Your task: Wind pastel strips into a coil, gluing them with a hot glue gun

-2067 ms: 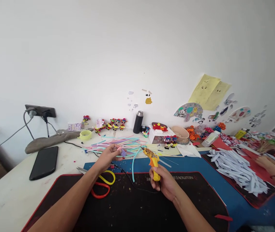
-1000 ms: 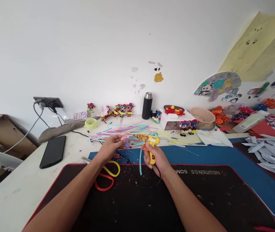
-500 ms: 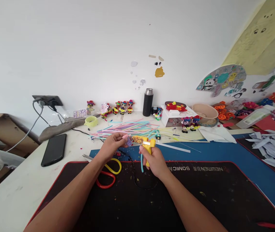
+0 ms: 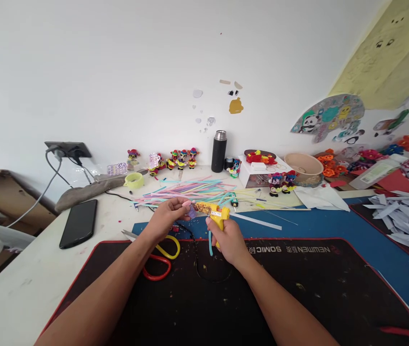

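Note:
Pinched between the fingers of my left hand (image 4: pixel 167 218) is a small pink and purple fuzzy piece (image 4: pixel 191 210). My right hand (image 4: pixel 228 238) is wrapped round the handle of a yellow glue gun (image 4: pixel 219 216), whose brown-speckled front end points left and reaches the fuzzy piece; whether they touch is unclear. A short light-blue strip (image 4: pixel 210 243) hangs down beside the right hand's fingers. Scissors with red and yellow handles (image 4: pixel 157 267) lie on the black mat (image 4: pixel 283 293), partly under my left forearm. Behind the hands spreads a pile of pastel pipe cleaners (image 4: pixel 193 190).
A black phone (image 4: pixel 78 224) lies at the left, near yellow-green tape (image 4: pixel 134 180). Small figures (image 4: pixel 182 159) and a black bottle (image 4: pixel 219 152) stand along the wall. At the right are a white box (image 4: pixel 262 172), a pink bowl (image 4: pixel 303 166) and white paper strips (image 4: pixel 406 216).
The glue gun's front end has shifted slightly left towards the fuzzy piece. Both hands keep their hold, and the whole view has moved slightly.

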